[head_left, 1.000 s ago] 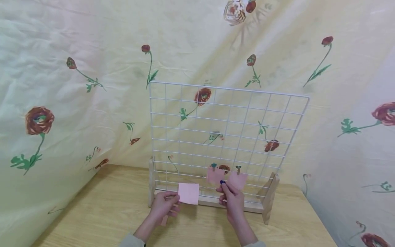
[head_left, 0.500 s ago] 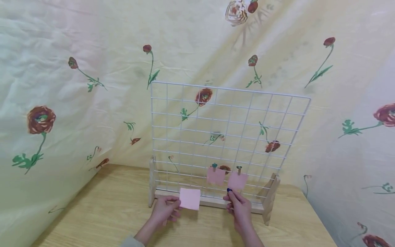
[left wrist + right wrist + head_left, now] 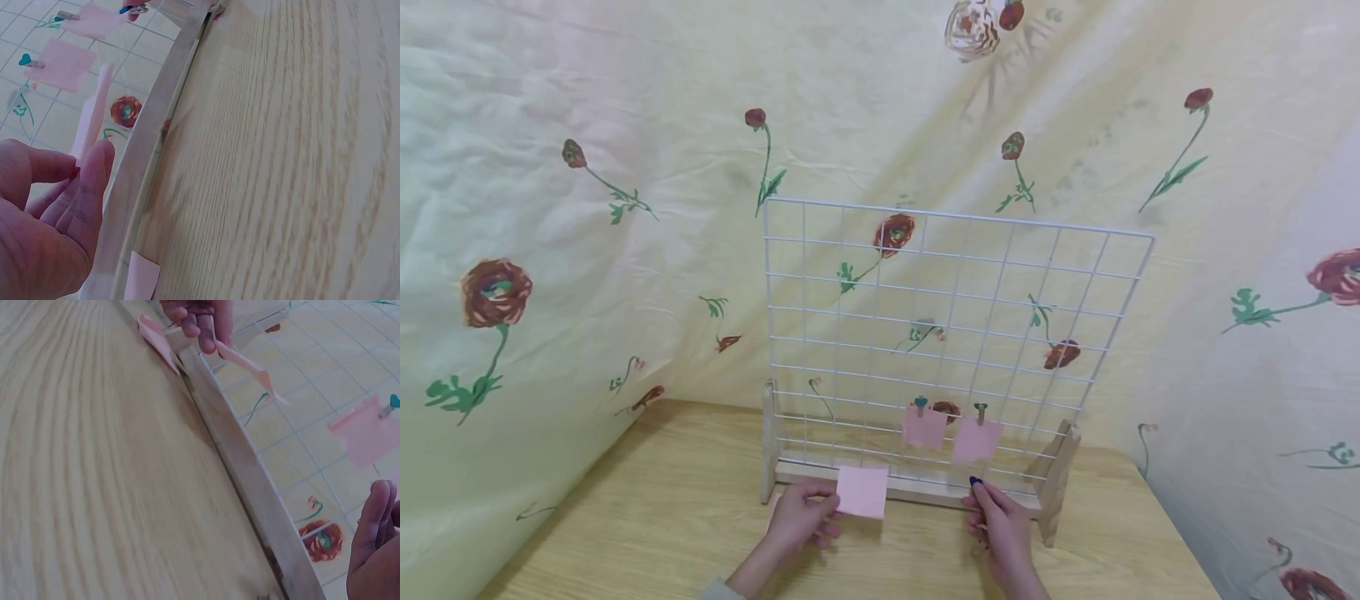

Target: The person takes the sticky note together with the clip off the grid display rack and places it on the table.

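Observation:
My left hand (image 3: 801, 518) pinches a pink sticky note (image 3: 862, 492) by its left edge between thumb and fingertips. The note stands in front of the lower rail of a white wire grid (image 3: 880, 308). To the right, my right hand (image 3: 1006, 533) pinches a small clip (image 3: 132, 9) with a blue head. Just above that hand, a pink note (image 3: 976, 440) hangs from the grid by a green-topped clip (image 3: 981, 412). Beside it hangs another pink note (image 3: 923, 428), under a teal heart clip (image 3: 921, 403). A loose pink note (image 3: 142, 276) lies partly hidden near my left hand.
Wooden end supports (image 3: 1057, 483) and a wooden bottom rail (image 3: 917, 490) hold the grid upright on the wood-grain table (image 3: 647, 500). A small object, likely a clip (image 3: 217, 9), lies on the table near my right hand. Flowered cloth (image 3: 700, 150) surrounds the table.
My right hand has moved right and down with the blue-headed clip, away from the hanging notes. My left hand has lowered the pink sticky note slightly.

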The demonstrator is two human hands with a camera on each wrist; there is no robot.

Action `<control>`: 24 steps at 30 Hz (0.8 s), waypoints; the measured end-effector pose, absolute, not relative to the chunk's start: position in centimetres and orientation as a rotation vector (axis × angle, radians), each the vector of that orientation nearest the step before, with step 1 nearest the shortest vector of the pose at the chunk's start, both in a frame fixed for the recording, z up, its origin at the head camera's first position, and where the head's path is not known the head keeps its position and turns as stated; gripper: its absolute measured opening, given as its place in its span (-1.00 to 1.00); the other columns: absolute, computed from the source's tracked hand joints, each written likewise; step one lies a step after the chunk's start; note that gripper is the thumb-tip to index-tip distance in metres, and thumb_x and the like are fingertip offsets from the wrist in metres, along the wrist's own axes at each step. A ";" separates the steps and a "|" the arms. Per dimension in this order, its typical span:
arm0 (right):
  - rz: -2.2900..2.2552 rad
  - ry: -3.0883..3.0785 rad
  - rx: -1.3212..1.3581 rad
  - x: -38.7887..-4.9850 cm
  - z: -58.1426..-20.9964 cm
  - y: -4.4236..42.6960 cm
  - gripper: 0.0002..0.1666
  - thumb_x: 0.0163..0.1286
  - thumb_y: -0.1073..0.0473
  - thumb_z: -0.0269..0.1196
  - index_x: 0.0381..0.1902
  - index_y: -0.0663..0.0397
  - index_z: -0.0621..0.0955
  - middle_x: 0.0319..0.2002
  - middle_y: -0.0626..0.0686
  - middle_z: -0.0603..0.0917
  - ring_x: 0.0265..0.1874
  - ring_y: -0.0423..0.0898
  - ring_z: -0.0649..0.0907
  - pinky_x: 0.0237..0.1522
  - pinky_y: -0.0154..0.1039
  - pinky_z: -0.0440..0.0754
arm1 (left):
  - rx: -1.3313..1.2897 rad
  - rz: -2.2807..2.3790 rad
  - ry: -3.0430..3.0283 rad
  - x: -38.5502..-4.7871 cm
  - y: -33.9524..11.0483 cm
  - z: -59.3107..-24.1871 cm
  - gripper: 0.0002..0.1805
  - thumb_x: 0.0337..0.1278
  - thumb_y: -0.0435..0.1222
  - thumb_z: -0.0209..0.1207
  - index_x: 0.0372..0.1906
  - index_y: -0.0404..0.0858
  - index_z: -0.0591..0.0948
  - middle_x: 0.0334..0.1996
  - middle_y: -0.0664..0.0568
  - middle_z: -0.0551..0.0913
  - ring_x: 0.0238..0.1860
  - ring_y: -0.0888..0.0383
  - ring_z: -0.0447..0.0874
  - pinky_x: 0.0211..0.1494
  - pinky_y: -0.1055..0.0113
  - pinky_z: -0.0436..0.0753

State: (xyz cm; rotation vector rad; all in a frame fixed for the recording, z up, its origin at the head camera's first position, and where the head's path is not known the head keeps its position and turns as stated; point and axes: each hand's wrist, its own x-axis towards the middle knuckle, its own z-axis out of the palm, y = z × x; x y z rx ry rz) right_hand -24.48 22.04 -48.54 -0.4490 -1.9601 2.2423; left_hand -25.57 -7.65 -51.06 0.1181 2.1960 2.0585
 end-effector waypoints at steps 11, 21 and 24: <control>2.222 -1.990 -0.472 -24.0 -49.4 23.9 -0.51 0.46 0.19 0.12 0.22 0.43 0.43 -0.51 -0.15 0.66 -0.63 -0.28 0.53 -0.57 -0.44 0.57 | 0.105 2.004 2.243 -25.5 -7.8 -51.4 -0.70 0.21 -0.35 0.18 -0.04 -0.48 0.56 -0.46 -0.06 0.72 -0.58 0.11 0.70 -0.56 0.26 0.71; 2.208 -1.974 -0.522 -23.2 -50.2 25.5 -0.84 0.41 0.22 0.16 -0.17 0.15 0.65 -0.54 -0.11 0.67 -0.61 -0.26 0.56 -0.55 -0.41 0.58 | 0.134 1.983 2.237 -25.3 -8.1 -51.7 -0.68 0.20 -0.35 0.17 -0.02 -0.49 0.55 -0.44 -0.10 0.72 -0.58 0.12 0.70 -0.57 0.26 0.70; 2.199 -1.992 -0.537 -23.1 -50.5 26.0 -0.87 0.40 0.22 0.18 -0.22 0.12 0.66 -0.55 -0.11 0.67 -0.62 -0.25 0.56 -0.55 -0.39 0.58 | 0.135 1.968 2.243 -25.3 -8.2 -51.9 -0.67 0.20 -0.36 0.16 0.00 -0.50 0.54 -0.46 -0.07 0.71 -0.59 0.14 0.69 -0.57 0.26 0.70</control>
